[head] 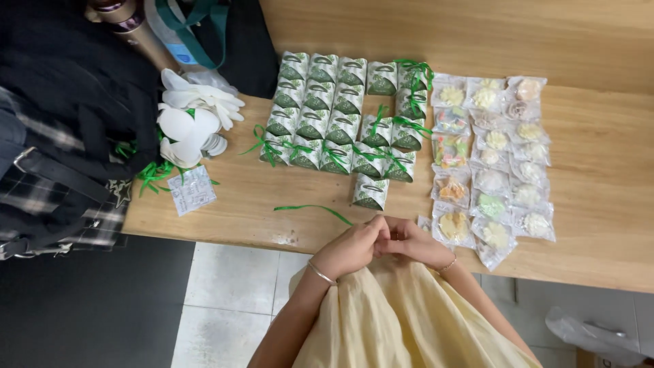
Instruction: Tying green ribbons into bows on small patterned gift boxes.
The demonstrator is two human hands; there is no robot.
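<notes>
My left hand (354,247) and my right hand (411,238) meet at the near edge of the wooden table (599,204), fingers curled and fingertips touching each other. Nothing shows between them. Each wrist wears a thin bracelet. Closest to the hands are a single green-and-white gift box (370,192) just beyond them and a loose green ribbon (315,210) lying to their left. Farther back stand rows of the same gift boxes (327,112), some tied with green ribbon.
Several clear packets of sweets (492,160) lie in columns at the right. A pile of white paper cutouts (189,123), green ribbons and a small flat packet (192,190) sit at the left beside dark bags (61,109). A plastic bag (591,334) lies on the floor.
</notes>
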